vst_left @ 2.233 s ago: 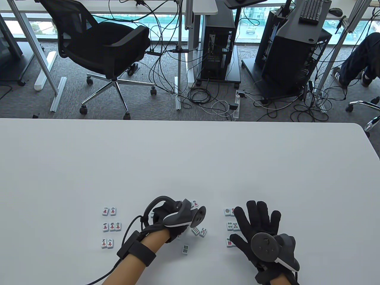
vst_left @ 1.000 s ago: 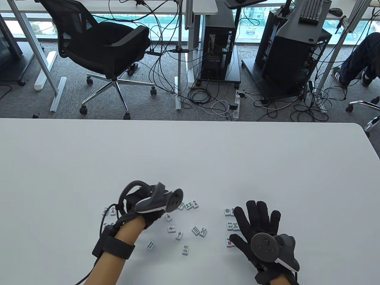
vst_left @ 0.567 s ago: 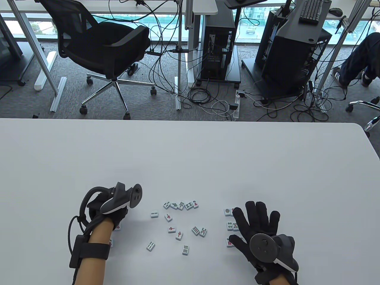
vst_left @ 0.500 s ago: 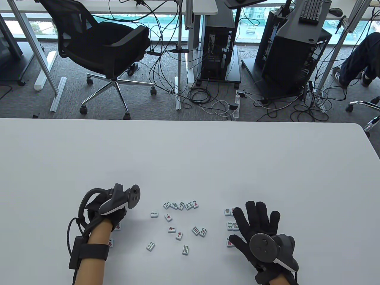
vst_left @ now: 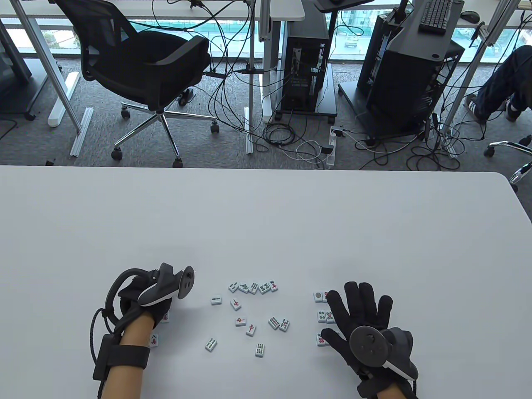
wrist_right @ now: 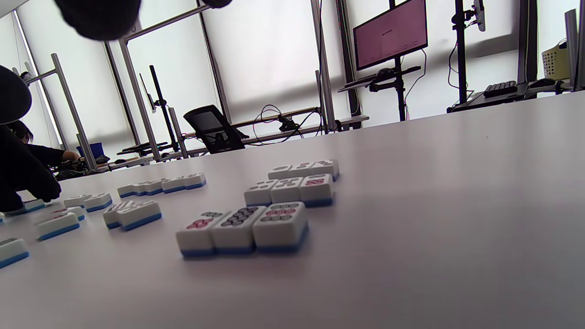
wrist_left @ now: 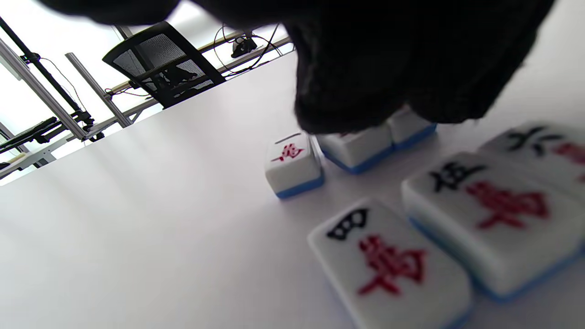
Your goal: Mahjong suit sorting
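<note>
My left hand is over the character tiles at the table's left, and its tracker hides most of them. In the left wrist view its fingertips curl down onto a character tile in the far row, beside the "one" tile. The "four" tile and the "five" tile lie nearer. My right hand is spread flat over the circle tiles, which lie in three short rows. Loose bamboo and red-marked tiles lie scattered between the hands.
The white table stretches far beyond the tiles. Single loose tiles lie at the front of the scatter. A black office chair and computer stands are on the floor behind the table.
My left hand has left the middle scatter and moved left to the character group, then drawn slightly back toward me. The middle tiles are now uncovered. My right hand has stayed put.
</note>
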Action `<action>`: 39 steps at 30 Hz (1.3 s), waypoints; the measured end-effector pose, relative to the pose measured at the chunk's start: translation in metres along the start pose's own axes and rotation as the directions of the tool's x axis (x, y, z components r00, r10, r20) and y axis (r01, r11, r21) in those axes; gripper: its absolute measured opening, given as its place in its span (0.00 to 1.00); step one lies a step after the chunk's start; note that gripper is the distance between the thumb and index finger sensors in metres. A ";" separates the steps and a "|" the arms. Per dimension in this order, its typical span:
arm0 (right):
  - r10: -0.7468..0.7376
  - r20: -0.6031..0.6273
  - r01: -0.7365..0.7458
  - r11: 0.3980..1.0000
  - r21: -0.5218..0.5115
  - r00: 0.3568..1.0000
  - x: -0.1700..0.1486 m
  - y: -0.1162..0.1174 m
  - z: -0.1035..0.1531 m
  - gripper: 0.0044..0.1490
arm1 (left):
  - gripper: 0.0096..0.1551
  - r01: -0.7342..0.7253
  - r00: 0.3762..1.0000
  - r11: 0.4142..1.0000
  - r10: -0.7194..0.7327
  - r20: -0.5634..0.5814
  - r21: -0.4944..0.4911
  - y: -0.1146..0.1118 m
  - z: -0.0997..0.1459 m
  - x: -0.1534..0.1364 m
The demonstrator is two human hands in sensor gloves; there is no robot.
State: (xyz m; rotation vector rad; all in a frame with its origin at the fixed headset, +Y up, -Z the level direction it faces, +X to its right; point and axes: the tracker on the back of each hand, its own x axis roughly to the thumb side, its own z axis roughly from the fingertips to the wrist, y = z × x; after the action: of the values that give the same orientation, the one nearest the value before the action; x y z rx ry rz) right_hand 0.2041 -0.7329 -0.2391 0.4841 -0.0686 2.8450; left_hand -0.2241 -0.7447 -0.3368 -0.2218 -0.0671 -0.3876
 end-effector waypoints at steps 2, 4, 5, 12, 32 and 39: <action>-0.001 0.000 0.001 1.000 0.000 1.000 0.000 0.000 0.000 0.49 | 0.34 -0.031 0.999 0.997 0.030 0.017 0.069 0.015 0.003 0.001; -0.003 -0.001 0.003 1.000 -0.001 1.000 0.000 0.000 0.000 0.49 | 0.35 -0.058 0.998 0.983 0.051 0.044 0.173 0.032 0.005 0.005; -0.003 -0.001 0.003 1.000 -0.002 1.000 0.000 0.000 0.000 0.49 | 0.35 -0.065 0.997 0.977 0.056 0.051 0.203 0.037 0.006 0.008; -0.010 0.002 0.011 1.000 -0.009 1.000 -0.001 -0.001 0.000 0.49 | 0.33 -0.104 0.983 0.945 0.050 0.179 0.309 0.076 0.000 0.064; -0.037 0.012 0.037 0.999 -0.021 0.999 -0.001 0.000 0.000 0.49 | 0.35 0.077 0.957 0.987 -0.114 0.269 0.144 0.083 -0.044 0.210; -0.035 0.013 0.035 0.999 -0.013 0.999 -0.002 0.001 0.000 0.49 | 0.33 0.007 0.961 0.993 -0.039 0.273 0.115 0.081 -0.048 0.215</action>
State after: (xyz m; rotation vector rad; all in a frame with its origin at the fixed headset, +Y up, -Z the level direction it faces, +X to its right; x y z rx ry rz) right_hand 0.2052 -0.7341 -0.2397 0.4953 -0.0809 2.8059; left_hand 0.0062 -0.7615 -0.3764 -0.1622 -0.3647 -0.3730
